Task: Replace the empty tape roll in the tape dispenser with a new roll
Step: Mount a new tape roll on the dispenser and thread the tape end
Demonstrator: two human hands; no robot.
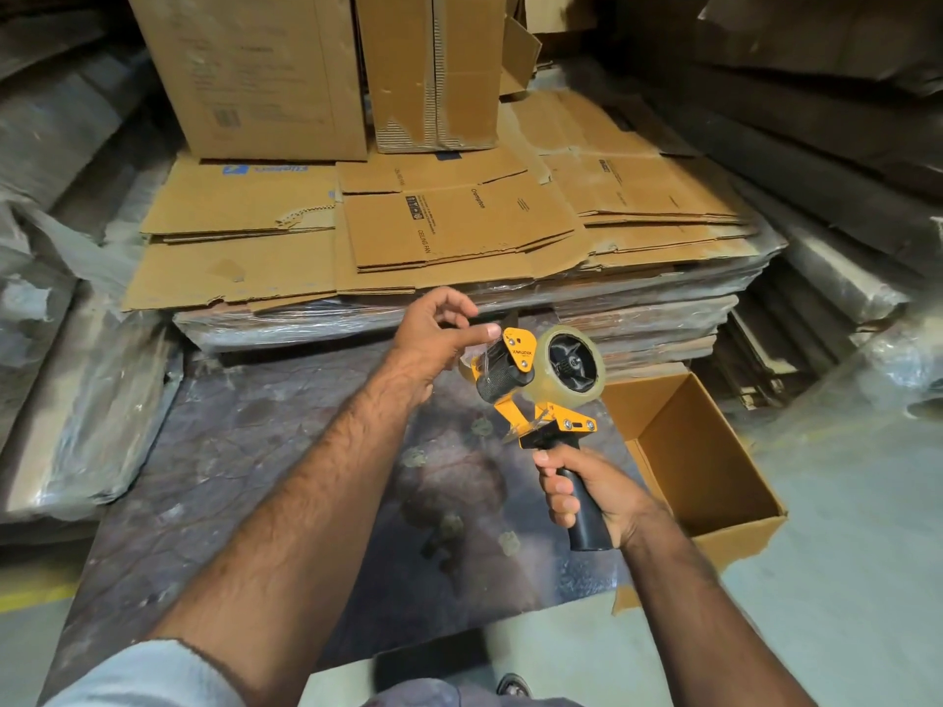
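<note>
Both of your hands are on the job. Your left hand [439, 334] is half open, its fingers curled loosely and the thumb stretched toward the black roller of the tape dispenser [530, 395]; whether it pinches the clear tape there is hard to make out. Your left forearm reaches up and forward. Your right hand [587, 492] is wrapped tight around the dispenser's black handle, holding it upright, with the clear tape roll [571, 367] mounted above. An open cardboard box [714, 466] sits just right of that hand.

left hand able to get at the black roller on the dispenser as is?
Probably yes. The left hand is right beside the black roller, fingertips by the tape end, nothing between them; the right hand grips only the handle.
</note>
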